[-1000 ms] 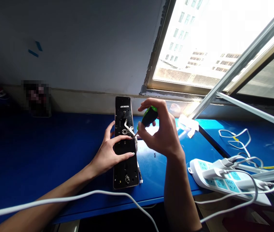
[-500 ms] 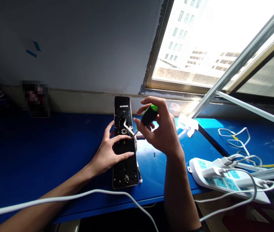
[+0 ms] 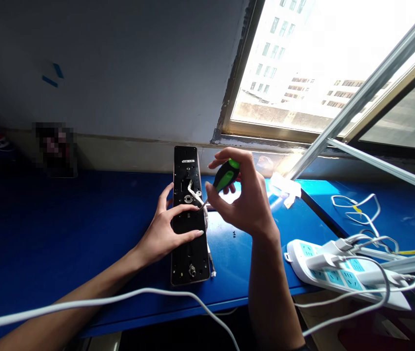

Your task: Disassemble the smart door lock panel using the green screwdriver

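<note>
Right hand (image 3: 242, 207) pinches a black screwdriver with a bright green cap (image 3: 225, 176) between thumb and fingers, its thin steel shaft angled down to a white wire (image 3: 194, 194) on the plate. Left hand (image 3: 165, 231) lies open, fingers spread, across a long black gold-edged door-lock plate (image 3: 189, 263), which runs lengthwise from near the far edge of the blue metal bench (image 3: 64, 219) toward its near edge. The white wire sits in the plate's central opening, and a few tiny dark screws (image 3: 234, 234) lie loose on the bench just right of the plate.
</note>
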A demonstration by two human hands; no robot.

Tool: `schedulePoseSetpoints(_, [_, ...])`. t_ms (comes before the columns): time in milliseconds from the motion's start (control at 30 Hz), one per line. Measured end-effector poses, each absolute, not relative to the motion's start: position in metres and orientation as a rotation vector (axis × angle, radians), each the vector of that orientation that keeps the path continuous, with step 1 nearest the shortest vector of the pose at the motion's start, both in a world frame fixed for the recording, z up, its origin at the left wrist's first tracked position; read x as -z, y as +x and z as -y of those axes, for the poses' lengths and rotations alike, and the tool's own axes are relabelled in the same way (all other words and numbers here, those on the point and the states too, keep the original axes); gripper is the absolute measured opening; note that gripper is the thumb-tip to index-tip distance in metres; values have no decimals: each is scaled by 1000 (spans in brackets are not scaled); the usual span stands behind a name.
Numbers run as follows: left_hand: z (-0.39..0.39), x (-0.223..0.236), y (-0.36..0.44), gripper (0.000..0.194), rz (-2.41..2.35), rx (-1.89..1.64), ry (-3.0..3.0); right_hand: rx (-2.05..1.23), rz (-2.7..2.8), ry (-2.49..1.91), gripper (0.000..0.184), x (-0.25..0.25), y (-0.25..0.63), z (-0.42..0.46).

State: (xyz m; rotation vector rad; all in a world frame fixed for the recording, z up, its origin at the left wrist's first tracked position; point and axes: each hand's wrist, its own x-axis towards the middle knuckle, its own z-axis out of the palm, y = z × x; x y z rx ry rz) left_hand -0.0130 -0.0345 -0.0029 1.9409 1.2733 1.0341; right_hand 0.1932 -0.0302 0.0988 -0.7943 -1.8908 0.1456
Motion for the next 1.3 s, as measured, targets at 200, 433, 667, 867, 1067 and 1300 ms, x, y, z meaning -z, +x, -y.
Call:
schedulePoseSetpoints(200, [35,3,-13,51,-1264,-1047,1938,-195,1899,-798,47,-99,192,30])
schedulePoseSetpoints(433, [35,1,-13,53,-1272,-1028,1932,-177,1921,-854,47,-99,193,28])
schedulePoseSetpoints(667, [35,1,-13,51,-1288,-1029,1946,-143,1910,-789,53,-100,193,29])
schedulePoseSetpoints(867, [35,3,-14,52,-1286,-1031,1961,-191,1917,-791,46,-100,194,29])
schedulePoseSetpoints(1067, [34,4,-13,54,-1291,-1024,1955,-194,1905,-812,44,-98,192,29])
schedulePoseSetpoints(1300, [34,3,-13,52,-1274,-1030,1955,-187,1915,-776,54,-99,191,31])
